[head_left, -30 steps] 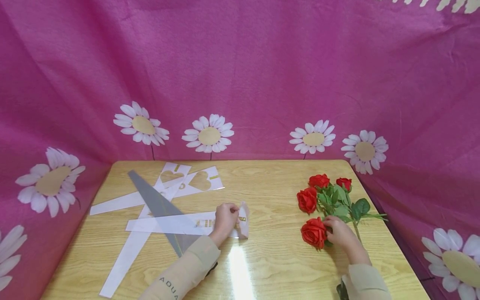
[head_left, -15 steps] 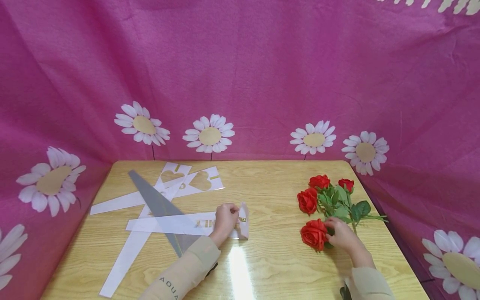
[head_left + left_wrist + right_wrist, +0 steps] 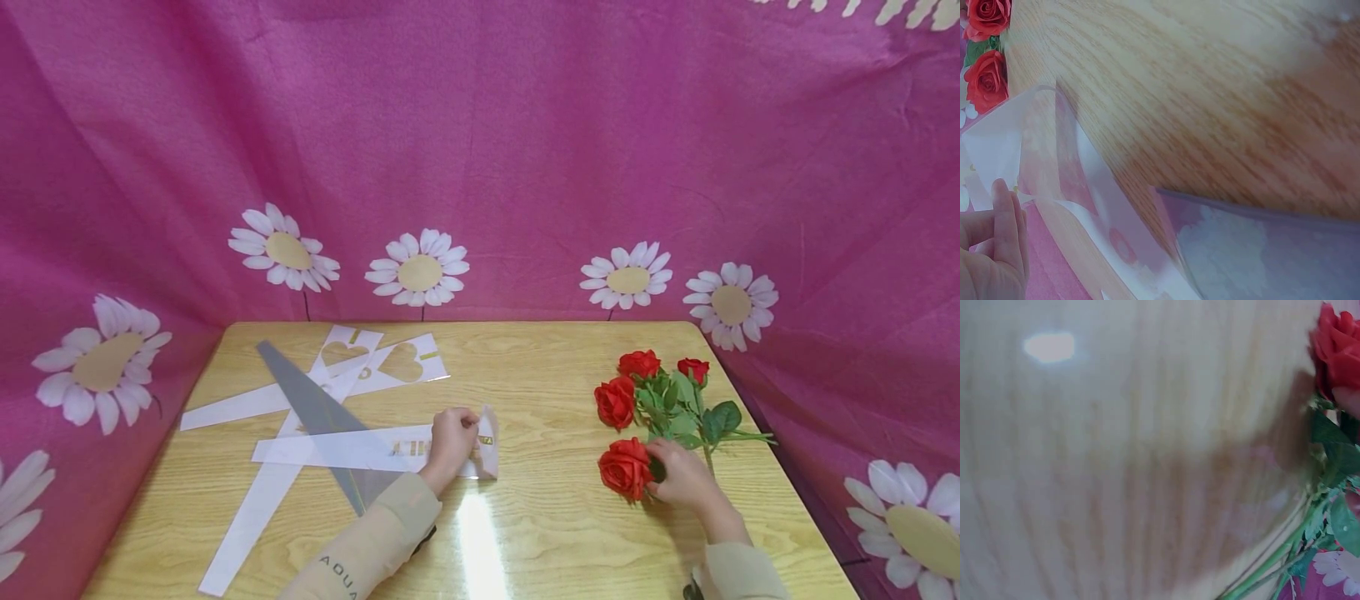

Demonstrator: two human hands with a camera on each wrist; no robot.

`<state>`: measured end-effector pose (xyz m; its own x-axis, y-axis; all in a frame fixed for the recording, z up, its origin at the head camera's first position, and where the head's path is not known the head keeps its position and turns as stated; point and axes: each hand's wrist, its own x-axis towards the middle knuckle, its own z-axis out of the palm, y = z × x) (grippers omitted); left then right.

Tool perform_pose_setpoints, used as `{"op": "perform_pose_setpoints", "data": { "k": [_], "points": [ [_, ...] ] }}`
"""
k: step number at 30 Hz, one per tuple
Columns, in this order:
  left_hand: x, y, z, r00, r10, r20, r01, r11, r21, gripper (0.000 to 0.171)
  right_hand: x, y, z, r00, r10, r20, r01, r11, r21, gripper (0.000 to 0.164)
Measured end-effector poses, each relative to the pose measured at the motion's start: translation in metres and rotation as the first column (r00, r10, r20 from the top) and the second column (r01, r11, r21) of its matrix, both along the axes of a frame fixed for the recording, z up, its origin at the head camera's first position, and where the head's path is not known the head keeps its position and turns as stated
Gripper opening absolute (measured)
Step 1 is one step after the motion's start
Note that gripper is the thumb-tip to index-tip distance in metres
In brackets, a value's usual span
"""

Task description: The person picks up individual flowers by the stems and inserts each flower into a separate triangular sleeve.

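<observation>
My left hand (image 3: 452,442) pinches the wide end of a tapered white and clear flower sleeve (image 3: 330,448) with gold lettering. In the left wrist view the mouth of that sleeve (image 3: 1069,150) gapes beside the left fingers (image 3: 1007,231). On the right, my right hand (image 3: 684,475) grips a red rose (image 3: 625,469) just behind its bloom. The right wrist view has this rose (image 3: 1338,353) at its edge, most of the hand being out of frame. Behind it lie more red roses (image 3: 615,402) with green leaves and stems.
Two white sleeves with gold hearts (image 3: 401,361) lie crossed at the back left of the wooden table (image 3: 540,367). A grey translucent sleeve (image 3: 307,404) runs partly under the one in hand. A pink flowered cloth (image 3: 480,150) surrounds the table.
The held rose has shifted slightly leftward with my right hand, and its stem has moved a little among the leaves. My left hand and the sleeve stay where they were.
</observation>
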<state>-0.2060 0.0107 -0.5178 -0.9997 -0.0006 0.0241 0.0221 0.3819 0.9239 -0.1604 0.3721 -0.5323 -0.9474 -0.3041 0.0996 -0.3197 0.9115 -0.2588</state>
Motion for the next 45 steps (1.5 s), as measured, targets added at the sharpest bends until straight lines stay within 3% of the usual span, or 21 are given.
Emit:
{"op": "perform_pose_setpoints", "data": {
  "k": [14, 34, 45],
  "points": [
    [0.0005, -0.0010, -0.0007, 1.000, 0.000, -0.011, 0.000, 1.000, 0.002, 0.010, 0.0032, -0.0035, -0.0065, 0.993, 0.016, -0.121, -0.012, 0.999, 0.033, 0.051],
    [0.0009, -0.0023, -0.0010, 1.000, -0.020, -0.013, 0.021, 1.000, 0.007, 0.010, -0.0031, -0.0064, -0.0073, 0.993, 0.001, -0.121, 0.013, 0.994, 0.113, 0.051],
    [0.0005, -0.0017, -0.0018, 1.000, -0.018, -0.010, 0.018, 1.000, 0.008, 0.009, -0.0061, -0.0040, -0.0035, 0.977, 0.045, -0.209, -0.010, 0.986, 0.168, 0.044]
  ]
}}
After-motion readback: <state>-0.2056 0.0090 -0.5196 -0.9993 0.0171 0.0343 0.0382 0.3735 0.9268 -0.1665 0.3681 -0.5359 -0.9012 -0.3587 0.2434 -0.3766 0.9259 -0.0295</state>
